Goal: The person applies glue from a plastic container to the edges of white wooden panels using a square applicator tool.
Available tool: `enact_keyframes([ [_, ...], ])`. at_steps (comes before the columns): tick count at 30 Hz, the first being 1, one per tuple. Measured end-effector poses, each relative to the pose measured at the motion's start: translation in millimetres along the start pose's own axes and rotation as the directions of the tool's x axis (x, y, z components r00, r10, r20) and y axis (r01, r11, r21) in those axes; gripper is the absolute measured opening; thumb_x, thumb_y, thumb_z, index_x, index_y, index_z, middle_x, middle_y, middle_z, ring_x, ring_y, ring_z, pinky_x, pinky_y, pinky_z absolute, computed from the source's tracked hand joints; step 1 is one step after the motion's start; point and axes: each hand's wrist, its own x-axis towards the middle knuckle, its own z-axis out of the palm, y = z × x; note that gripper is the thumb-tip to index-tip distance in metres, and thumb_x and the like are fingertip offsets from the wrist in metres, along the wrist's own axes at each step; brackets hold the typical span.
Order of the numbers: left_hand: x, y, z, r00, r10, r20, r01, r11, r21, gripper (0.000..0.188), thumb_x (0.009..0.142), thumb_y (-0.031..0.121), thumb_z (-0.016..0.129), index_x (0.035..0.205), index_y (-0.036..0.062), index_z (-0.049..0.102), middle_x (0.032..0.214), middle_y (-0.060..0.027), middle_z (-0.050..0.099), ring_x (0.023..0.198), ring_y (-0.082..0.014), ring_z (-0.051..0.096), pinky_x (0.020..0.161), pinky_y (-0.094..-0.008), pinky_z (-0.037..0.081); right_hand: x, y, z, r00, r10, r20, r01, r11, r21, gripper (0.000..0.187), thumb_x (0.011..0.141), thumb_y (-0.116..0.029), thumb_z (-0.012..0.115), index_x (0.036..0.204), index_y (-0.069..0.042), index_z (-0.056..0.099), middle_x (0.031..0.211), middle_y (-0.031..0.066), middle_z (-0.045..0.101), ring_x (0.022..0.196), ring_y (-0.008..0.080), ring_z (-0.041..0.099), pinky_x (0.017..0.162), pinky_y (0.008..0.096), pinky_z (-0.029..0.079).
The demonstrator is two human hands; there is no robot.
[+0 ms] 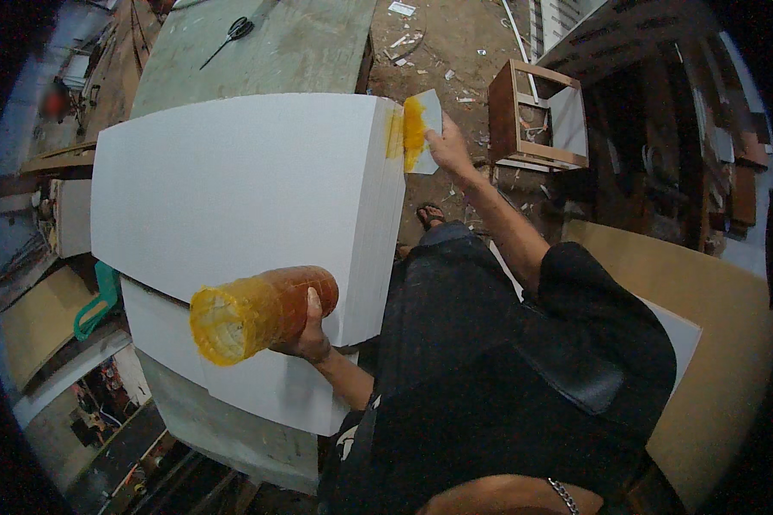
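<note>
My left hand [309, 336] is wrapped around an orange-brown cylindrical container [296, 287], tipped on its side, its open mouth crusted with yellow glue. It is over a stack of white boards [232, 180] with layered edges. In my right hand [451, 148] is a flat pale spreader [431, 110] smeared with the same yellow glue. The spreader meets the stack's far right edge, where a yellow glue patch [393, 136] marks the board edges. How much glue the container holds cannot be made out.
The stack rests on a greenish table [258, 51], with black-handled scissors [232, 39] at its far end. A wooden cabinet frame [537, 116] stands on the littered floor at right. A green curved object [99, 300] is at the stack's left. Tan panels [721, 360] lean behind my right side.
</note>
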Motion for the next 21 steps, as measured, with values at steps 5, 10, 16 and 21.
enact_keyframes([
  [5, 0, -1, -1, 0.998, -0.01, 0.066, 0.009, 1.0, 0.018, 0.09, 0.06, 0.006, 0.083, 0.136, 0.0001, 0.035, 0.131, -0.0149, 0.047, 0.117, -0.029, 0.049, 0.102, -0.0452, 0.043, -27, -58, 7, 0.995, 0.065, 0.081, -0.051, 0.985, -0.162, 0.049, 0.087, -0.016, 0.052, 0.134, -0.002, 0.045, 0.114, 0.0179, 0.064, 0.104, 0.0269, 0.062, 0.091, 0.0362, 0.046],
  [10, 1, 3, -2, 0.996, 0.024, 0.083, -0.03, 0.997, 0.067, 0.09, 0.06, 0.006, 0.084, 0.136, -0.0003, 0.035, 0.131, -0.0152, 0.047, 0.118, -0.0293, 0.049, 0.102, -0.0452, 0.044, -43, -84, 5, 0.978, 0.069, 0.196, -0.02, 0.97, -0.242, 0.048, 0.089, -0.017, 0.054, 0.134, -0.003, 0.046, 0.107, 0.0181, 0.066, 0.099, 0.0266, 0.063, 0.088, 0.0352, 0.047],
  [16, 0, 4, 0, 0.999, 0.036, -0.003, -0.036, 0.999, 0.008, 0.081, 0.056, 0.004, 0.087, 0.127, -0.0001, 0.048, 0.127, -0.0132, 0.055, 0.114, -0.028, 0.054, 0.103, -0.0447, 0.043, -24, -52, -24, 0.995, -0.096, 0.04, 0.091, 0.99, 0.107, 0.041, 0.09, -0.013, 0.055, 0.129, -0.002, 0.051, 0.104, 0.017, 0.067, 0.094, 0.0175, 0.061, 0.084, 0.0325, 0.047],
  [21, 0, 4, -6, 0.998, 0.04, 0.047, -0.042, 0.998, 0.053, 0.09, 0.058, 0.008, 0.086, 0.134, 0.0009, 0.038, 0.13, -0.0141, 0.049, 0.118, -0.0287, 0.051, 0.103, -0.0444, 0.043, -3, -55, -26, 0.995, -0.046, 0.086, 0.061, 0.983, -0.173, 0.038, 0.089, -0.017, 0.054, 0.125, -0.005, 0.054, 0.104, 0.0176, 0.066, 0.094, 0.0267, 0.064, 0.083, 0.0354, 0.048],
])
